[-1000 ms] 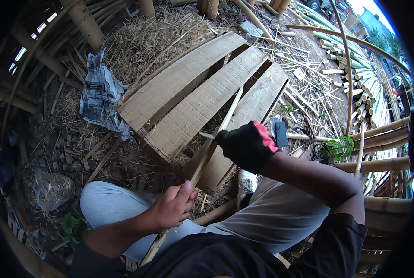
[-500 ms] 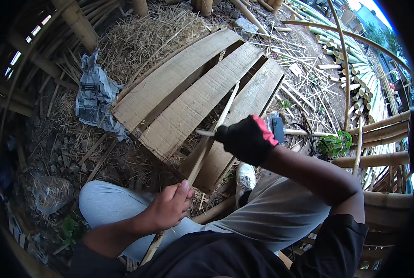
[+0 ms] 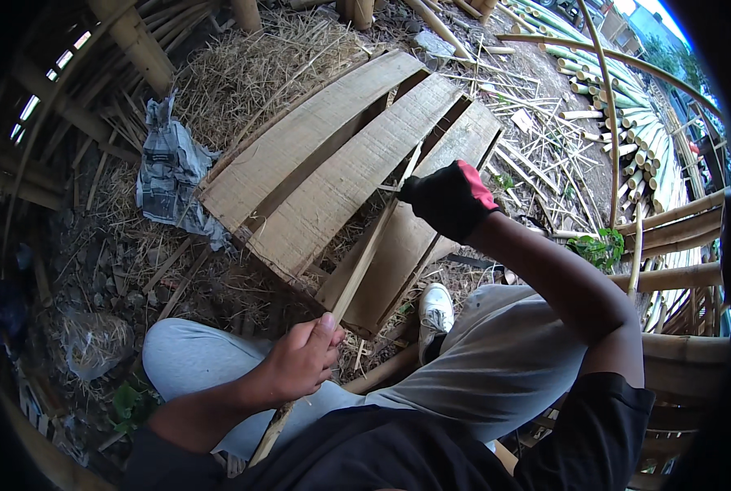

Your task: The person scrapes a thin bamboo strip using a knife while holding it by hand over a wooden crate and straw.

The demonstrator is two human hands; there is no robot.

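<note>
Tan, slender bamboo-looking strip is slanting over a slatted brown wooden crate, bare left hand gripping it; black-and-red-gloved right hand is clutching a thin grey blade. Snagging fibres could be causing a slip.

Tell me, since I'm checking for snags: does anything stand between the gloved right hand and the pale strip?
Nothing visible does: the right hand is close by the strip, the blade it grips lying across it.

Room left of the strip; wooden slats block passage below.
</note>
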